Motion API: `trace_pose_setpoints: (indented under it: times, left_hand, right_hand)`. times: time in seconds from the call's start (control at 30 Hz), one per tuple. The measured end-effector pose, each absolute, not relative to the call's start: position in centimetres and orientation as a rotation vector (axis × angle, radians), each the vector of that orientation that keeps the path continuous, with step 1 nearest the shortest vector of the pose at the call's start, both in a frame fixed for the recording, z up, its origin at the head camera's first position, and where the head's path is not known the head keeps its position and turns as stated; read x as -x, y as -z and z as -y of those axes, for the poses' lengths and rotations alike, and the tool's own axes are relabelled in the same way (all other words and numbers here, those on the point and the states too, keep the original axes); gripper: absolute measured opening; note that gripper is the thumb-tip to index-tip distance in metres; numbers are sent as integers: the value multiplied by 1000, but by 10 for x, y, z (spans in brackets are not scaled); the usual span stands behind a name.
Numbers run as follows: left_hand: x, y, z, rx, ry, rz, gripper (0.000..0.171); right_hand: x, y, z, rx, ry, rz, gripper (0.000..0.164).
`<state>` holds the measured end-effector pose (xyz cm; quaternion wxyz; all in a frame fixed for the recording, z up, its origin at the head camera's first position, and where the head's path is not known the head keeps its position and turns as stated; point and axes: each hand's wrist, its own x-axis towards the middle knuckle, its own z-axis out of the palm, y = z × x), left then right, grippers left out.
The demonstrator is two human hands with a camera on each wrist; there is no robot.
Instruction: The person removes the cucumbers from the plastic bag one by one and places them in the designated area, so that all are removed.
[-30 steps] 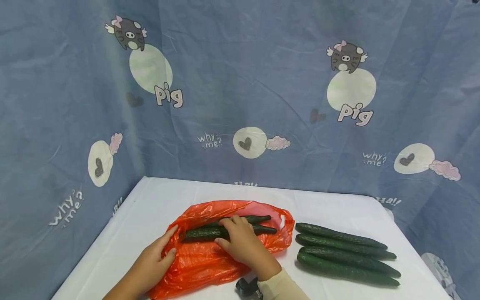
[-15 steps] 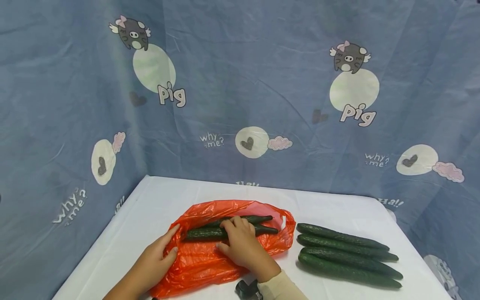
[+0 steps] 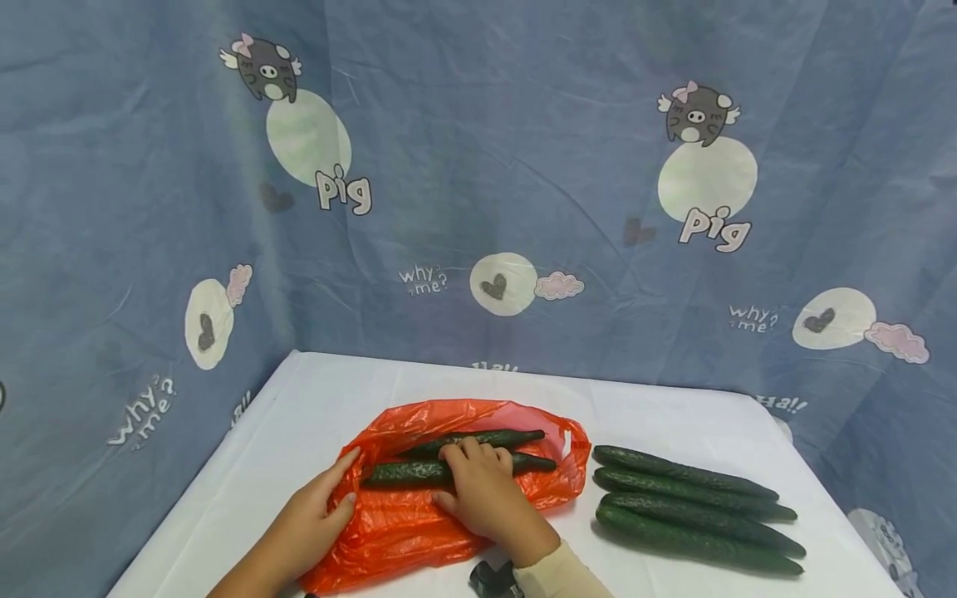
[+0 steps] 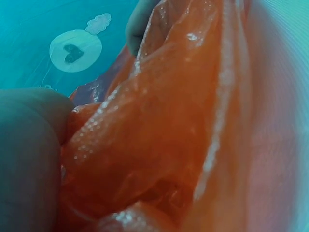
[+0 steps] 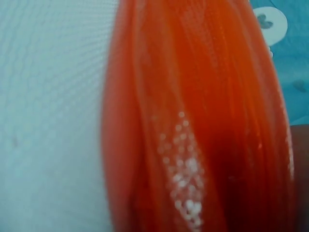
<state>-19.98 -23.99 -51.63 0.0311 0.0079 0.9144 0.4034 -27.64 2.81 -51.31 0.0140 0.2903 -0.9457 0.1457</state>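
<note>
A red plastic bag [image 3: 419, 536] lies on its side on the white table, its mouth spread toward the front. Two cucumbers are inside: a far cucumber [image 3: 516, 438] and a near cucumber [image 3: 407, 474], roughly side by side. My left hand [image 3: 310, 523] holds the bag's left edge, thumb on the near side. In the left wrist view the bag's film [image 4: 145, 140] runs between thumb and fingers. With fingers over its top, my right hand [image 3: 486, 498] grips the near cucumber, hiding its middle. Only red film [image 5: 207, 87] fills the right wrist view; the fingers there are hidden.
Right of the bag, several cucumbers [image 3: 695, 519] lie in a row on the white tablecloth [image 3: 359, 382]. A small black device [image 3: 489, 579] sits by my right wrist. A blue printed curtain [image 3: 419, 191] hangs behind and along the sides.
The near cucumber has shifted slightly toward me under my right hand, leaving a wider strip of red between it and the far one. My left hand has stayed on the bag's edge.
</note>
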Motion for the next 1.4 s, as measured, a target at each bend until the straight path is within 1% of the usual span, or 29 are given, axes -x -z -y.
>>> trace_pose_setpoints:
  times: [0.2,0.47,0.97,1.4]
  left_hand:
    - [200,516,239,-39,-1219,-2836,71]
    - [201,518,242,-16,-1214,-2829,71]
    - [199,521,244,-59,-1230,-2860,70]
    - [200,521,243,-59,-1225,-2847,70]
  right_hand:
    - [276,517,-30,-918,-353,2952,55]
    - [275,523,-28,-918,-290,2912,45]
    - [277,519,-30,-928,-307,2804,39]
    - [274,512,-33,-915,-298,2777,39]
